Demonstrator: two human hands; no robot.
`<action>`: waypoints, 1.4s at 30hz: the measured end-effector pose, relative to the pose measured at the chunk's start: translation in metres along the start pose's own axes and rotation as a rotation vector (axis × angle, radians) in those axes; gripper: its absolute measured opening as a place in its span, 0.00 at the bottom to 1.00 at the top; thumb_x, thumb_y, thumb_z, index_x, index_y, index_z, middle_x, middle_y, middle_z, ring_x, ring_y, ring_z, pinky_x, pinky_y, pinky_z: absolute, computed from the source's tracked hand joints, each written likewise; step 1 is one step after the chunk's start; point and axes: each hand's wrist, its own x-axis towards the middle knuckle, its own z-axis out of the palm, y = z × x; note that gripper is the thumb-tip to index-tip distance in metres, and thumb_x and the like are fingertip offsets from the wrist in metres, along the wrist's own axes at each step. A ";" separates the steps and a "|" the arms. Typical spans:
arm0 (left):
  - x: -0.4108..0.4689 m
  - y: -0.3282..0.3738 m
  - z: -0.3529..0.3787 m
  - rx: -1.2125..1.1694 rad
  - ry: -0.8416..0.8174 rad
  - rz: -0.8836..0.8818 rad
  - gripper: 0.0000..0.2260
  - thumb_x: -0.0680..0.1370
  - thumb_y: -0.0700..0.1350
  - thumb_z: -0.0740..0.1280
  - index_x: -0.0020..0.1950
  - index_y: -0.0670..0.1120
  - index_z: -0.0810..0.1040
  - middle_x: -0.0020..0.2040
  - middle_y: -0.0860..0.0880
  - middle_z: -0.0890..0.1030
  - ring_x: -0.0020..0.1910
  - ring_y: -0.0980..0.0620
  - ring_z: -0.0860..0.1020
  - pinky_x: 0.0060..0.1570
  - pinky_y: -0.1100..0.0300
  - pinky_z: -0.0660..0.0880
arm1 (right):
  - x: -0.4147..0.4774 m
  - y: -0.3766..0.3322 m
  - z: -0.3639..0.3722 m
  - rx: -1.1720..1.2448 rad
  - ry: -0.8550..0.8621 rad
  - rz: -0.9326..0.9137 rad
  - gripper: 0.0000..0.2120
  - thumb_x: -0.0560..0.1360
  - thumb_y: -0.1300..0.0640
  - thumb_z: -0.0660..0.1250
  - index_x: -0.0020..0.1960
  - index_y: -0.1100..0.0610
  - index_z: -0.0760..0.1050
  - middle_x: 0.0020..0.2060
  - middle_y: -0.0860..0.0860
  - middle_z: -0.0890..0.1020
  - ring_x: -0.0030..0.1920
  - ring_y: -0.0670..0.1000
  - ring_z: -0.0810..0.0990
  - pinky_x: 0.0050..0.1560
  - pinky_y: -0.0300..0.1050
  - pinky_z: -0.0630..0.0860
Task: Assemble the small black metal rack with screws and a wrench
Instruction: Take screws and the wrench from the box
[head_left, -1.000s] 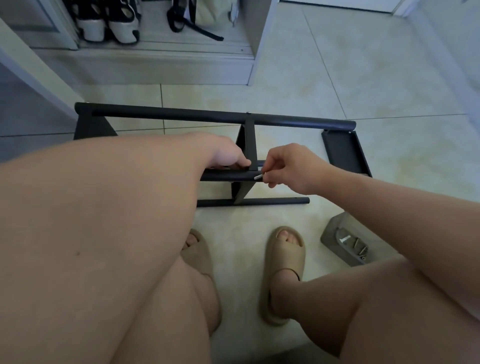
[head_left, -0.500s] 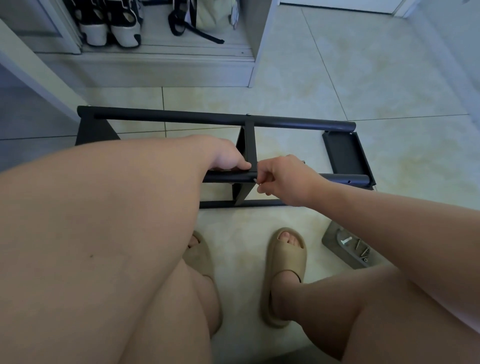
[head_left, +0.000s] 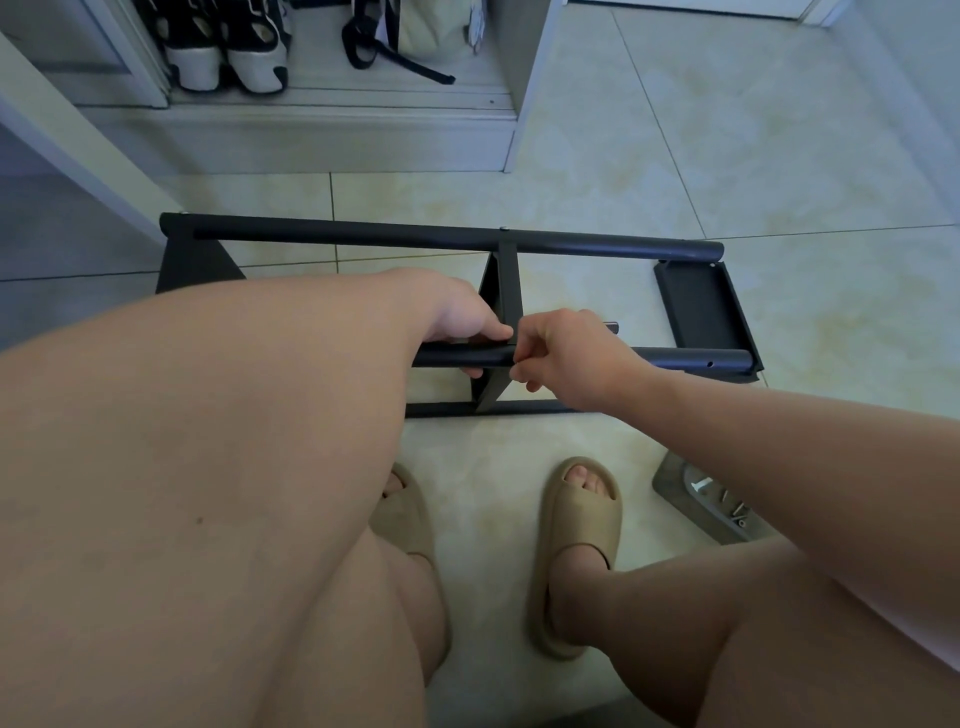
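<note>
The black metal rack (head_left: 415, 239) lies on the tiled floor, with a far tube, a middle bracket (head_left: 506, 280) and a right end panel (head_left: 701, 306). My left hand (head_left: 467, 325) grips the near tube (head_left: 691, 358) just left of the middle bracket. My right hand (head_left: 566, 358) is on the other side of that joint, with thumb and fingers curled and pinching at the tube. The small screw it holds is hidden by the fingertips. No wrench shows.
A grey tray (head_left: 670, 486) with loose screws (head_left: 735, 512) sits on the floor at the right, partly under my right forearm. My feet in beige sandals (head_left: 576, 525) are close behind the rack. A low cabinet shelf with shoes (head_left: 228, 57) stands beyond.
My right hand has moved left with the silver screw, up against the middle joint, and the screw is no longer visible. The near tube's right end has come into view. My left hand keeps its grip.
</note>
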 end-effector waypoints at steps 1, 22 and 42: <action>0.000 0.001 0.000 0.008 0.002 0.000 0.16 0.83 0.52 0.63 0.64 0.43 0.80 0.54 0.46 0.85 0.51 0.48 0.84 0.60 0.54 0.76 | 0.000 -0.001 0.001 -0.021 -0.005 -0.008 0.11 0.77 0.61 0.71 0.39 0.52 0.75 0.38 0.53 0.85 0.28 0.40 0.76 0.25 0.30 0.66; -0.010 0.008 0.000 0.139 0.098 -0.014 0.18 0.83 0.58 0.60 0.59 0.46 0.82 0.45 0.48 0.87 0.51 0.49 0.83 0.62 0.51 0.74 | 0.009 -0.002 0.007 -0.308 0.104 0.025 0.05 0.80 0.56 0.65 0.46 0.53 0.69 0.43 0.54 0.78 0.44 0.59 0.77 0.36 0.48 0.70; -0.024 0.035 0.019 0.187 0.679 0.180 0.11 0.83 0.44 0.57 0.63 0.50 0.75 0.57 0.50 0.78 0.57 0.44 0.76 0.61 0.50 0.74 | -0.028 0.047 -0.026 -0.337 0.059 -0.024 0.24 0.83 0.47 0.63 0.76 0.53 0.65 0.71 0.51 0.72 0.68 0.56 0.72 0.65 0.57 0.73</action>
